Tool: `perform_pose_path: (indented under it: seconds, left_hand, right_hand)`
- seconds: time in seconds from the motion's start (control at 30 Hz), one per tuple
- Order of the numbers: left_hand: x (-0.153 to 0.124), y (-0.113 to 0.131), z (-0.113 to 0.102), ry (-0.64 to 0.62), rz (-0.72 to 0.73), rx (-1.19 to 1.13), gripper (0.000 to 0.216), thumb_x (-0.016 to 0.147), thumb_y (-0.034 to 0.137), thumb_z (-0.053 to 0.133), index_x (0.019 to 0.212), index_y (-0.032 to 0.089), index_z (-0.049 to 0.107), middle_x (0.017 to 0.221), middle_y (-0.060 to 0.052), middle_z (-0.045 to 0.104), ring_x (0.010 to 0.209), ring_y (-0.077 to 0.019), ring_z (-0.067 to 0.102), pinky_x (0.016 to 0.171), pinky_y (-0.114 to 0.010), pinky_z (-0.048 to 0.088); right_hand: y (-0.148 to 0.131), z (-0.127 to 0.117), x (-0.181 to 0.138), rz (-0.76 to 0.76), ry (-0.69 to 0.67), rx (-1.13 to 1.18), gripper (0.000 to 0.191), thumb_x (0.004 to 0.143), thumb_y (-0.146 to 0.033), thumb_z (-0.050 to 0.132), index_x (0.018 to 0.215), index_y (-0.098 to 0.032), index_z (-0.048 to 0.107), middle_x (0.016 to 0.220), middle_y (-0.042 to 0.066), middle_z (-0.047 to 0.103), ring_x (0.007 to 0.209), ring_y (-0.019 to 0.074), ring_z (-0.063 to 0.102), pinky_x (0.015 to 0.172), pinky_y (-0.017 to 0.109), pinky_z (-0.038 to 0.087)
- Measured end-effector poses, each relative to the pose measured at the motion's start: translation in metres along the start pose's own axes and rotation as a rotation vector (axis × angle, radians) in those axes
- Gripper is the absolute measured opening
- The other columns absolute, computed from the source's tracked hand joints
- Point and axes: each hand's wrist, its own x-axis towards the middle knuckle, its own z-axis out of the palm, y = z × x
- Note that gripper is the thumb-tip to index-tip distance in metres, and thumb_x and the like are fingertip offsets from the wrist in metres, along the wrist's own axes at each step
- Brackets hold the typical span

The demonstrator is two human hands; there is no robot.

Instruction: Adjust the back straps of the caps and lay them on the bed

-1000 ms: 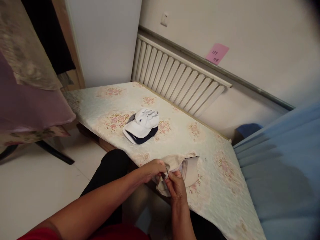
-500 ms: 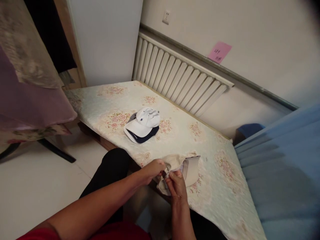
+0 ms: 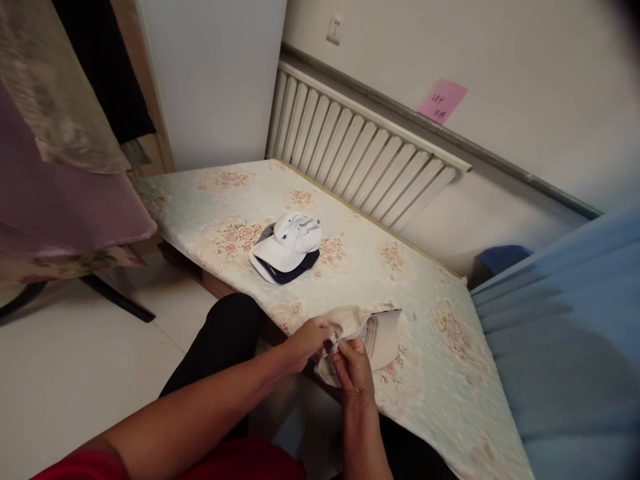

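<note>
A beige baseball cap [image 3: 385,340] lies at the near edge of the flowered bed surface, its brim pointing right and its inside partly showing. My left hand [image 3: 311,340] pinches the back of the cap near its strap. Close beside it, my right hand [image 3: 354,363] is closed on the same strap area, thumb pressed against the fingers. The exact fastening between the fingertips is too small to make out. Farther back sits a stack of caps: a white cap [image 3: 295,240] on top, with a dark navy cap [image 3: 303,265] and others partly hidden under it.
The bed [image 3: 425,293] with its flowered cover stretches along a white radiator [image 3: 350,143]. A blue curtain [image 3: 575,333] hangs at the right. At left stands a chair draped with purple cloth [image 3: 70,207]. My black-clad knee [image 3: 220,340] is against the bed's near edge.
Both hands stay at the back of the beige cap, with only a slight shift of the fingers at the strap. The stacked caps have not moved.
</note>
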Motion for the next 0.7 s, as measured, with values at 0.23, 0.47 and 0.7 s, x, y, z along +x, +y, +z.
perform_pose_path:
  seconds: [0.23, 0.47, 0.7]
  left_hand:
    - [-0.002, -0.018, 0.011, 0.279, 0.266, 0.141, 0.014, 0.076, 0.024, 0.044, 0.063, 0.019, 0.042, 0.06, 0.004, 0.043, 0.059, -0.0107, 0.041, 0.058, -0.023, 0.033]
    - [-0.011, -0.022, 0.009, 0.35, 0.509, 0.414, 0.014, 0.08, 0.019, 0.039, 0.068, 0.02, 0.045, 0.07, 0.0, 0.048, 0.07, -0.0142, 0.045, 0.067, -0.025, 0.035]
    - [-0.009, -0.022, 0.004, 0.311, 0.528, 0.467, 0.015, 0.081, 0.019, 0.039, 0.068, 0.02, 0.047, 0.071, -0.001, 0.05, 0.072, -0.0153, 0.046, 0.068, -0.026, 0.034]
  right_hand:
    - [0.002, 0.0, 0.001, -0.01, 0.037, -0.023, 0.048, 0.066, -0.017, 0.071, 0.111, -0.028, 0.061, 0.09, -0.001, 0.071, 0.085, 0.0156, 0.066, 0.075, 0.027, 0.053]
    - [0.003, -0.003, 0.002, -0.013, 0.025, -0.002, 0.048, 0.065, -0.015, 0.072, 0.11, -0.029, 0.062, 0.089, -0.002, 0.071, 0.084, 0.0131, 0.066, 0.079, 0.025, 0.051]
    - [0.005, -0.005, 0.002, -0.013, 0.037, -0.014, 0.047, 0.065, -0.015, 0.071, 0.109, -0.029, 0.061, 0.091, -0.001, 0.071, 0.086, 0.0141, 0.065, 0.078, 0.026, 0.052]
